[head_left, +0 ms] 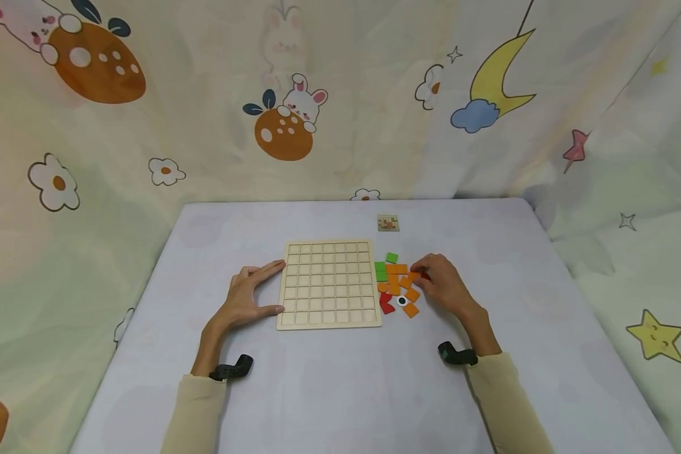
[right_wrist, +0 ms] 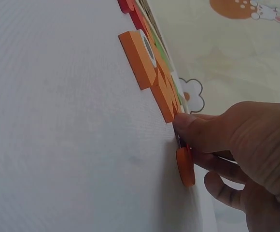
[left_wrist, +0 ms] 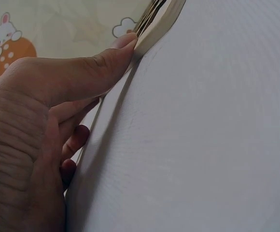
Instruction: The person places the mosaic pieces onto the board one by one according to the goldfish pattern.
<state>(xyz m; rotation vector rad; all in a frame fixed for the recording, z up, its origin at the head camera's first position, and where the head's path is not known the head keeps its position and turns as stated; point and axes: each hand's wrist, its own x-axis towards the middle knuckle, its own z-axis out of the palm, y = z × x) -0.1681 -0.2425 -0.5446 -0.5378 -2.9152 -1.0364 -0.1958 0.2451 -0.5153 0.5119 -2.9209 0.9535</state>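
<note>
A square wooden grid board (head_left: 329, 284) lies on the table. My left hand (head_left: 244, 296) spreads along its left edge, index finger near the upper corner, thumb lower down; in the left wrist view the thumb (left_wrist: 106, 67) rests against the board's rim (left_wrist: 157, 30). Right of the board, my right hand (head_left: 445, 287) pinches an orange tile (head_left: 413, 275) at the outer side of a group of pieces. A red piece (head_left: 425, 275) shows partly under that hand. An orange rounded piece (right_wrist: 185, 166) sits below the fingers in the right wrist view.
Between board and right hand lie several orange tiles (head_left: 394, 289), green tiles (head_left: 381, 271), red pieces (head_left: 386, 302) and a white disc with a black centre (head_left: 402, 301). A small patterned card (head_left: 388, 222) lies farther back. A printed cloth (head_left: 346, 126) hangs behind the table.
</note>
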